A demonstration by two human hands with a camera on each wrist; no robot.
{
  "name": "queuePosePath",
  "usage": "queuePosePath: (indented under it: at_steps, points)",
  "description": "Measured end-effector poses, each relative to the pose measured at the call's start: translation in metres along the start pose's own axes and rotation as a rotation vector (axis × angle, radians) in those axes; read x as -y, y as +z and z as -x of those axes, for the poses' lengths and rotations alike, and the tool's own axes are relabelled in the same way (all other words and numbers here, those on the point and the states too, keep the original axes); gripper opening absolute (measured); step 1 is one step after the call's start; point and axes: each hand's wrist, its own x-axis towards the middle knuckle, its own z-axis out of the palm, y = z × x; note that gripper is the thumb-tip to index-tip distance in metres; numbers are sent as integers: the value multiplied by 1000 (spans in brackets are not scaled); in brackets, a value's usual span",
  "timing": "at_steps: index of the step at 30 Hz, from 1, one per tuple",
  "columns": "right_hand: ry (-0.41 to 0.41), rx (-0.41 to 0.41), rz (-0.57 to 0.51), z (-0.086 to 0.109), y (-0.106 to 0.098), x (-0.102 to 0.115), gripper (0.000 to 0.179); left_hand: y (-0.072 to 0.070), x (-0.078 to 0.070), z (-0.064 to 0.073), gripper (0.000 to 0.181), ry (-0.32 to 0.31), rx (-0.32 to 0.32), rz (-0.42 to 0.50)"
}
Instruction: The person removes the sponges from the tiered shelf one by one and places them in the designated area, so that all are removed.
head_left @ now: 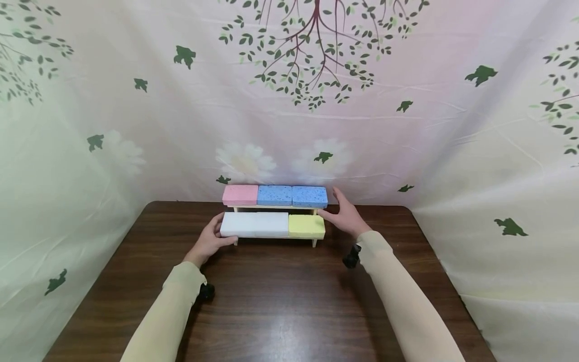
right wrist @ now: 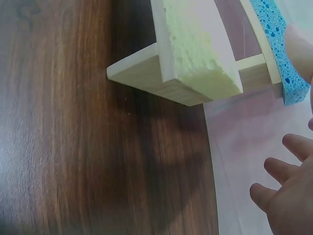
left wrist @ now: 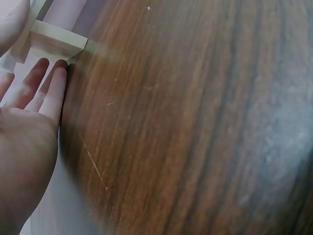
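Observation:
Two white blocks (head_left: pixel 254 224) and a yellow sponge (head_left: pixel 306 226) lie in a row on a low wooden stand (head_left: pixel 314 243). Behind them, a pink sponge (head_left: pixel 240 194) and two blue sponges (head_left: pixel 309 196) sit on a second raised wooden shelf (head_left: pixel 240 208). My left hand (head_left: pixel 210 242) is at the left end of the front row, thumb along its front and fingers by the side. In the left wrist view those fingers (left wrist: pixel 54 95) extend beside the stand's leg. My right hand (head_left: pixel 346 214) is spread at the right end, its thumb near the blue and yellow sponges.
The dark wooden table (head_left: pixel 280 301) carries both rows near its far edge. A hanging cloth (head_left: pixel 289 125) printed with branches, leaves and flowers rises right behind the table and along both sides. A black wrist camera (head_left: pixel 351 256) is worn at the right sleeve.

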Motion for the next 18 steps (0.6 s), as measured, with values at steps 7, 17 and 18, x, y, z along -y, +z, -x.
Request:
queuePosePath:
  at_steps: [7,17,18]
  points:
    - [-26,9,-29,-5,1,6,107,0,0,-1,100,5,-4,-33]
    - [-53,39,-64,-11,2,11,98,0,4,1,95,-7,5,-61]
    - [-51,43,-72,-12,2,11,99,0,4,1,94,-5,4,-65]
